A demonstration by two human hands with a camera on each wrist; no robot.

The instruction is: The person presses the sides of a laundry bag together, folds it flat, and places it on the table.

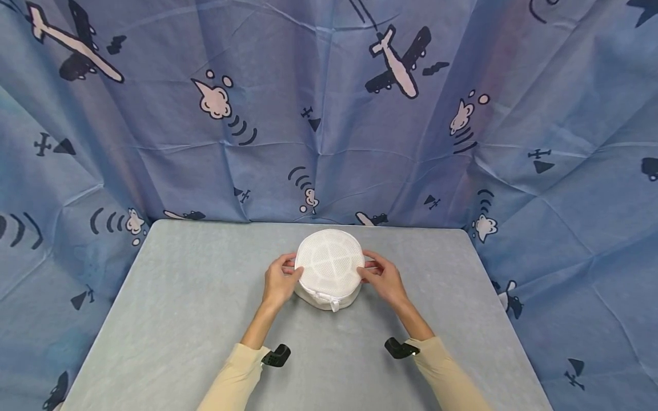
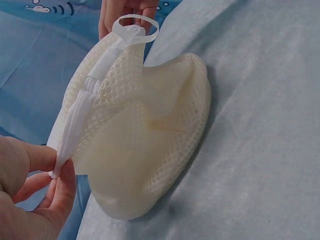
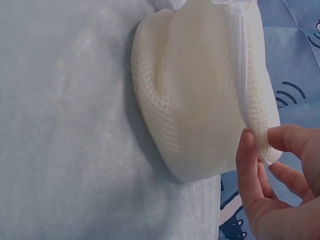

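The round white mesh bag (image 1: 330, 262) sits on the tabletop (image 1: 205, 319), near the twelve o'clock edge. The left hand (image 1: 280, 278) pinches the bag's rim at nine o'clock, and the right hand (image 1: 383, 277) pinches it at three. The zip pull (image 1: 335, 306) hangs at six. The soft sides fold in, so the top could flop down if one hand slips. Tugging too hard could bend the rim.

The pouch (image 1: 330, 260) is matt, pitted mesh, its zip strip (image 2: 78, 122) smooth fabric, the tablecloth (image 1: 205, 285) matt.
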